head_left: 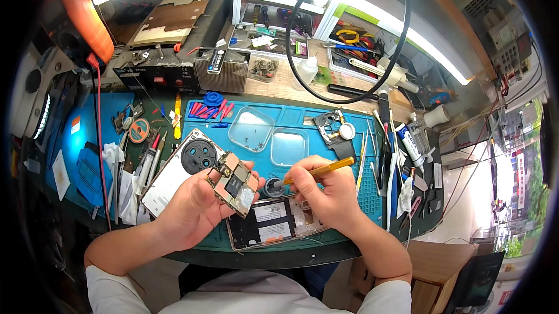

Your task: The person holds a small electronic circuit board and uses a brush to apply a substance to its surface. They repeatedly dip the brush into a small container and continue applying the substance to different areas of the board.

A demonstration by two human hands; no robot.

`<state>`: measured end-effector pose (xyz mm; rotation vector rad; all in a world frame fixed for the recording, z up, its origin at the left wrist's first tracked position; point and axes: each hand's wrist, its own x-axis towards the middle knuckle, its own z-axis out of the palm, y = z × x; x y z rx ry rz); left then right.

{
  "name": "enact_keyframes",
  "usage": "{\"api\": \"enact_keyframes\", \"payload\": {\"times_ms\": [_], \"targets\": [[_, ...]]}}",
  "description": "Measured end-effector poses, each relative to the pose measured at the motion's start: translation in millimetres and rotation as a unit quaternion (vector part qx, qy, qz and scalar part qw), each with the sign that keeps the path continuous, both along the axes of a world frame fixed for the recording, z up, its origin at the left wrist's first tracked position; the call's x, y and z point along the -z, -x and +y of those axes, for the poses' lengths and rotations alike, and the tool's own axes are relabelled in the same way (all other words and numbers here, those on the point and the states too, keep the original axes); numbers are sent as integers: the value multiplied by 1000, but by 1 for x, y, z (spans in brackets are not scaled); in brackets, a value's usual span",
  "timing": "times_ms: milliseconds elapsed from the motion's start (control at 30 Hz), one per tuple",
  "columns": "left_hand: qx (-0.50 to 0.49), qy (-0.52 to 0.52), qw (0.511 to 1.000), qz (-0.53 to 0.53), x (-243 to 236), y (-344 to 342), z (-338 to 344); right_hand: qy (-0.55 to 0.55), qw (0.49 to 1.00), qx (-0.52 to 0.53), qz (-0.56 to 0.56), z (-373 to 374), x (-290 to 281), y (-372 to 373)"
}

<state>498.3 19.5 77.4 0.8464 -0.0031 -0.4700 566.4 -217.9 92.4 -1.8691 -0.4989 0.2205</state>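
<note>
Head view, left hand: left hand [201, 199] clamped on the circuit board [236, 186], thumb and fingers at its edges, board tilted.
Right hand: right hand [327, 196] closed pen-style on a yellow-handled tool [333, 168], grey end pointing left toward the board.
Pot: small round pot [270, 188] between both grips, just right of the board; tool tip at it, can't tell if touching, too small.
Phone frame: opened phone frame [272, 218] lies just below the grips.
Back panel: white back panel [158, 190], round dark camera area, left of and partly behind left grip.
Trays: two clear trays [290, 144] beyond the grips, on the blue mat [372, 196].
</note>
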Motion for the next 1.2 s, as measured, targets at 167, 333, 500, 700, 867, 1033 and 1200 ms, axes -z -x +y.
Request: {"api": "enact_keyframes", "payload": {"times_ms": [167, 333, 500, 700, 867, 1033, 1200], "targets": [[-4, 2, 1000, 2, 2, 1, 0, -30, 999, 5, 31, -2, 1, 2], [-16, 0, 1000, 6, -1, 0, -2, -50, 998, 5, 40, -4, 3, 2], [-9, 1, 1000, 11, 0, -1, 1, -60, 995, 13, 73, -3, -1, 3], [3, 13, 1000, 14, 0, -2, 1, -117, 988, 23, 102, -9, -3, 5], [-34, 22, 997, 59, -7, -3, -2, -189, 981, 21, 43, -14, -1, 4], [-10, 19, 1000, 10, -6, -4, 0, -281, 955, -3, -98, -12, -11, 10], [2, 28, 998, -53, -9, -6, 0, -177, 941, -106, -268, -15, -26, 20]]}}
